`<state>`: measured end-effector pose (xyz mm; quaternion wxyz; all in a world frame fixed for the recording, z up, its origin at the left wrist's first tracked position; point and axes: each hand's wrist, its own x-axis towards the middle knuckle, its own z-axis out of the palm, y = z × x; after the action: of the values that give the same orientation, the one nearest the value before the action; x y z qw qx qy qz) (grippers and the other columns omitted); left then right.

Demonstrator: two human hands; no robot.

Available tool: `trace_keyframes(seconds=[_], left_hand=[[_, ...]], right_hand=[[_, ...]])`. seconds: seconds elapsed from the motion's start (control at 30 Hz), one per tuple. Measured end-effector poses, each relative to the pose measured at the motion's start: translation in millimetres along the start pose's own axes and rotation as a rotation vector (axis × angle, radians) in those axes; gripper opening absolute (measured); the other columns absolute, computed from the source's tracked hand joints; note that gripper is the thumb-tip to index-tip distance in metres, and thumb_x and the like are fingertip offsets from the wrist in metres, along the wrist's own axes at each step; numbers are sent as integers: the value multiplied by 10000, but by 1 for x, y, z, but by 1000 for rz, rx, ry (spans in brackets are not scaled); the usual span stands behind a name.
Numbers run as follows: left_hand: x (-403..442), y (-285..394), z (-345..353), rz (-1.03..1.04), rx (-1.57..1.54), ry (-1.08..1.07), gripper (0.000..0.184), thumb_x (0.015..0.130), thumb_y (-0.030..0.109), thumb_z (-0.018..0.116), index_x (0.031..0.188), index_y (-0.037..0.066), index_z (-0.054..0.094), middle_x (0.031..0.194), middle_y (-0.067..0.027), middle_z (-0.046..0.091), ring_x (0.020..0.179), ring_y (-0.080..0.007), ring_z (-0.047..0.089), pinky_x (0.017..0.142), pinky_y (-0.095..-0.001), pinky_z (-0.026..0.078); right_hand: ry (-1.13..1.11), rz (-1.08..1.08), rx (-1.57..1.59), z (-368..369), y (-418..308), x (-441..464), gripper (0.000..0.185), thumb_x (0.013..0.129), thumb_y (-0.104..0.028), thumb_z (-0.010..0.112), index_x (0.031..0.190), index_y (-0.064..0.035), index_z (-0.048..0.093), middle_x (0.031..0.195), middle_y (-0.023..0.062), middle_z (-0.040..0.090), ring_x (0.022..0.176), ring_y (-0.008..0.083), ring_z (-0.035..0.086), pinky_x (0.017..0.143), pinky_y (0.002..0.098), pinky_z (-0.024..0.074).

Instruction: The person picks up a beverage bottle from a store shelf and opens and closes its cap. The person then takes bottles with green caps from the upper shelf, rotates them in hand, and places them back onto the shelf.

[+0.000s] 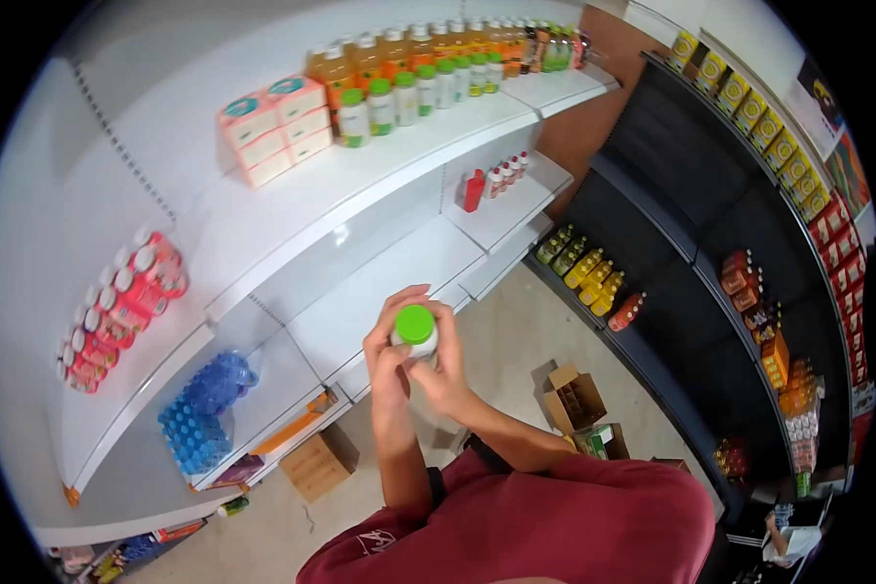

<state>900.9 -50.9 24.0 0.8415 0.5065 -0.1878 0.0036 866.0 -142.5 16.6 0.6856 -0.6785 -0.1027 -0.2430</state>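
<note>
A white bottle with a bright green cap (415,326) is held upright between both hands, in front of the maroon shirt. My left hand (384,343) wraps its left side, fingers curled behind the cap. From the right, my right hand (446,370) closes round the bottle, with the thumb near its front. Most of the bottle's body is hidden by the fingers. On the upper white shelf stands a row of similar green-capped bottles (380,107), with orange drink bottles (368,60) behind them. Pink-and-white tissue packs (277,127) are stacked at the row's left end.
Pink bottles (127,300) and blue-wrapped bottles (195,419) occupy the left shelves. Cardboard boxes (313,465) (574,397) rest on the floor. Dark shelving (642,204) with drinks curves along the right. Another person (784,540) is at the lower right.
</note>
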Motion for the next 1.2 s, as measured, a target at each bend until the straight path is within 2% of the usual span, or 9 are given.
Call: trace_keyframes(seconds=[0.13, 0.23, 0.27, 0.33, 0.5, 0.7, 0.8, 1.0, 1.2], left_hand=[[39, -39, 83, -6, 37, -162, 621, 697, 262, 506, 1180, -86, 684, 1370, -213, 607, 1289, -312, 546, 1117, -405, 382], [65, -70, 143, -18, 54, -255, 610, 703, 254, 504, 1179, -84, 681, 1365, -197, 615, 1290, -297, 551, 1123, -396, 379], [72, -80, 165, -34, 42, -278, 607, 705, 254, 504, 1178, -83, 681, 1364, -196, 615, 1291, -295, 551, 1126, -394, 377], [83, -105, 198, -46, 29, -329, 604, 715, 248, 506, 1199, -75, 670, 1376, -185, 610, 1303, -288, 543, 1137, -386, 365], [114, -153, 255, -64, 56, -335, 604, 747, 220, 498, 1271, -52, 629, 1408, -150, 591, 1329, -261, 523, 1143, -368, 357], [170, -176, 265, -147, 141, -288, 539, 780, 177, 491, 1254, -45, 624, 1386, -134, 593, 1299, -234, 536, 1109, -338, 382], [211, -195, 259, -86, 150, -267, 526, 777, 172, 488, 1236, -44, 629, 1378, -132, 596, 1279, -232, 549, 1094, -339, 397], [293, -195, 232, 49, 164, -165, 526, 764, 181, 489, 1216, -45, 636, 1356, -148, 603, 1287, -257, 541, 1104, -346, 385], [348, -203, 229, 136, 216, -46, 557, 753, 198, 491, 1235, -45, 627, 1345, -163, 605, 1284, -282, 539, 1120, -356, 368]], right_hand=[[118, 62, 162, -89, 0, 27, 515, 778, -44, 597, 1276, 16, 480, 1170, 133, 564, 1094, 207, 567, 932, 332, 471], [172, 35, 52, -161, -3, 50, 514, 803, -91, 554, 1303, -9, 466, 1168, 77, 516, 1092, 157, 510, 917, 285, 447], [245, 13, 72, -179, -7, 57, 443, 796, -78, 545, 1229, 15, 512, 1100, 106, 564, 1030, 159, 539, 887, 304, 471], [302, -18, 71, -218, -1, 64, 435, 793, -81, 523, 1218, 15, 520, 1087, 97, 563, 1009, 157, 538, 878, 302, 469], [357, 17, 45, -293, 22, 100, 426, 792, -124, 485, 1193, 13, 535, 1073, 74, 545, 952, 142, 528, 844, 281, 458], [380, 102, 168, -311, 67, 153, 445, 794, -254, 502, 1166, -14, 551, 1017, 38, 537, 964, 113, 512, 797, 229, 406], [337, 74, 188, -316, 93, 193, 445, 788, -181, 487, 1185, 8, 553, 1042, 74, 556, 972, 141, 522, 832, 259, 445], [201, -11, 162, -291, 113, 282, 447, 784, -176, 486, 1191, 0, 542, 1101, 94, 566, 1054, 168, 524, 959, 295, 418], [89, -7, 239, -290, 132, 348, 446, 778, -170, 494, 1187, 1, 538, 1114, 92, 571, 1059, 165, 517, 962, 304, 413]])
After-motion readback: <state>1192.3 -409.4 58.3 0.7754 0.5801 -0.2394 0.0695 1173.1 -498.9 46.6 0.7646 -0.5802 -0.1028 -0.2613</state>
